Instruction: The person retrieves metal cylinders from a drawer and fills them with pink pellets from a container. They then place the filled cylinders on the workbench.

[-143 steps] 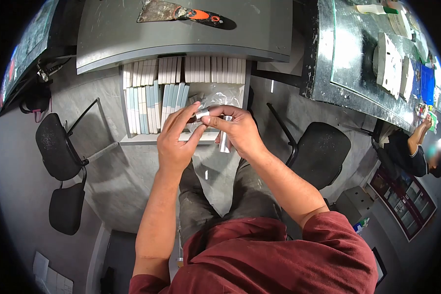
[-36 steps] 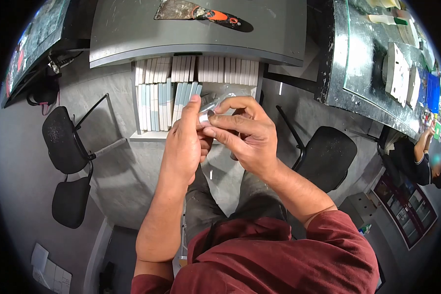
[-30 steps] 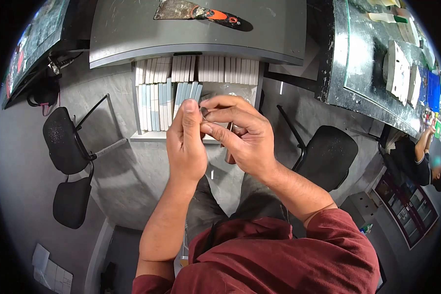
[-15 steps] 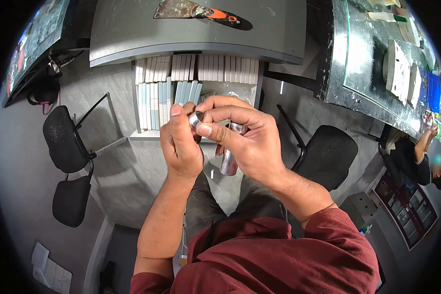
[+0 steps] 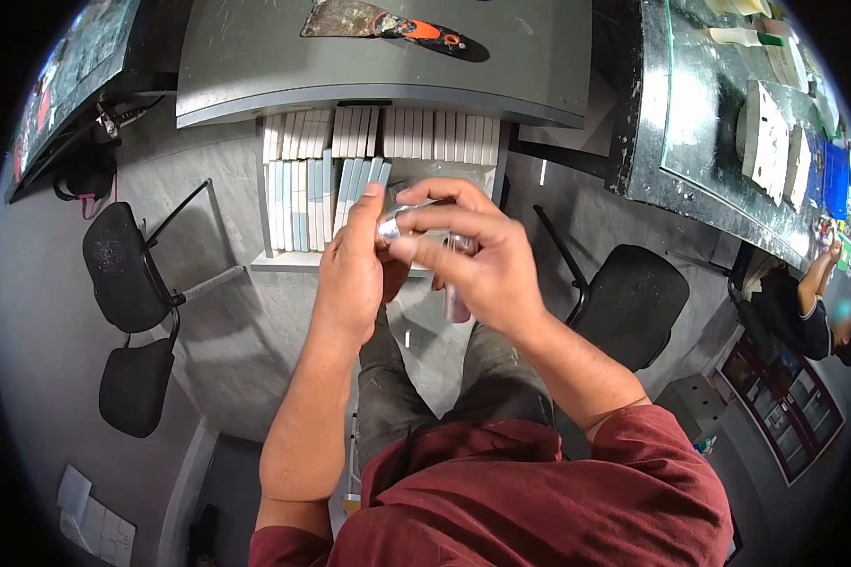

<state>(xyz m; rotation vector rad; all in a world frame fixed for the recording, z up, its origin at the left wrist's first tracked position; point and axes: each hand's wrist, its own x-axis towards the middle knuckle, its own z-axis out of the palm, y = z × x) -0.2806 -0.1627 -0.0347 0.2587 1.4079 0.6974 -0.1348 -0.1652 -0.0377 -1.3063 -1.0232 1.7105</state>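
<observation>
My left hand [image 5: 352,269] is closed, its thumb pointing up along a short shiny silver metal piece [image 5: 389,229], round like a cap or ring. Thumb and forefinger of my right hand [image 5: 487,260] come right at that piece, somewhat blurred. A silver metal cylinder [image 5: 458,304] is tucked in the lower fingers of the same right hand, its bottom end hanging below the palm. Both hands are held up in front of the shelf, above my legs. The far-side fingers of my left hand are largely hidden.
A scraper [image 5: 416,30] with an orange and black handle lies on the grey table [image 5: 255,66]. Below it, a shelf holds rows of white and bluish boxes [image 5: 425,132]. Black chairs [image 5: 638,293] stand at both sides. Another person [image 5: 808,293] is at the glass-topped bench [image 5: 700,170] at right.
My right hand's fingers have lifted and spread a little at the small silver piece. The cylinder has shifted slightly up and right; my left hand has turned more upright.
</observation>
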